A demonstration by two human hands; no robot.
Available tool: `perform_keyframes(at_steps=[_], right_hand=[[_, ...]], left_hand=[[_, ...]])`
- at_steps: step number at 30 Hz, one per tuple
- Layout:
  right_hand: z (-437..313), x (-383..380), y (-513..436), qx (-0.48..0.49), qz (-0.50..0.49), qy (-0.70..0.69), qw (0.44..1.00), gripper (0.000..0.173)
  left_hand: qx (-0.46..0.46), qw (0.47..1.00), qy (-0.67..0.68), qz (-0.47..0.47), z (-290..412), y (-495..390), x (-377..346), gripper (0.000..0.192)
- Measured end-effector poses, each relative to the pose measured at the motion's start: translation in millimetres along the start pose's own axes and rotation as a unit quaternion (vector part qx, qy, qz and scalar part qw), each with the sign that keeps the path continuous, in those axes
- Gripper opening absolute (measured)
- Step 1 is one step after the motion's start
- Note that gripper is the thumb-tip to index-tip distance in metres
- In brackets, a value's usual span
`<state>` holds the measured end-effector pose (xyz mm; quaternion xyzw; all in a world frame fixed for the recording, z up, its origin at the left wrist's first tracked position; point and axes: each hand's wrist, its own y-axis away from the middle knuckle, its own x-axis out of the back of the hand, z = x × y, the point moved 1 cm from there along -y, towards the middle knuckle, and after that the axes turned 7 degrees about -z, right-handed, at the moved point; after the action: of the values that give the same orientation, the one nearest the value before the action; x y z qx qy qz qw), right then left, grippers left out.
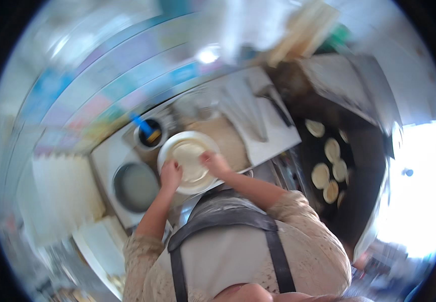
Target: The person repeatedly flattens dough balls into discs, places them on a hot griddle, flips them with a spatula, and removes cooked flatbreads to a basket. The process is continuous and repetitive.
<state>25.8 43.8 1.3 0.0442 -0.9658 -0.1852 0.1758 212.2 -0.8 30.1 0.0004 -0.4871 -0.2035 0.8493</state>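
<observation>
A round white basin [165,146] stands at the counter's front edge, with pale dough or batter [190,154] inside it. My left hand [171,174] is at the basin's left side, its fingers curled over the pale content. On the right, my right hand [214,163] is over the inner right part of the basin, fingers bent and blurred. Whether either hand grips the dough or the rim cannot be told. Left of the basin is a metal pot [135,187] of cloudy liquid. Behind stands a container [140,143] of dark liquid holding a blue-handled brush [142,125].
A brown board [227,141] lies right of the basin on the white counter [278,137], near a dark-handled tool [279,110]. Farther right, several round flatbreads [320,176] lie on a dark griddle [318,151]. Glass-like vessels [197,104] stand behind, blurred.
</observation>
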Motion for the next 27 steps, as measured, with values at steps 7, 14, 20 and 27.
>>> perform_keyframes(at_steps=[7,14,20,27], right_hand=[[8.4,28.9,35.3,0.150,0.032,-0.153,0.976,0.023],[134.9,203.5,205.8,0.015,0.086,-0.359,0.929,0.038],[274.2,327.1,228.4,-0.090,0.350,-0.174,0.916,0.039],[329.1,371.1,203.0,-0.269,0.463,0.146,0.832,0.038]], left_hand=[[-0.235,0.967,0.101,-0.006,94.9,38.6,0.7,0.025],[0.200,0.515,0.678,-0.485,209.7,-15.8,-181.1,0.040],[0.078,0.703,0.508,-0.492,391.7,-67.0,-354.9,0.028],[-0.207,0.905,-0.102,-0.358,445.3,-110.8,-409.3,0.037]])
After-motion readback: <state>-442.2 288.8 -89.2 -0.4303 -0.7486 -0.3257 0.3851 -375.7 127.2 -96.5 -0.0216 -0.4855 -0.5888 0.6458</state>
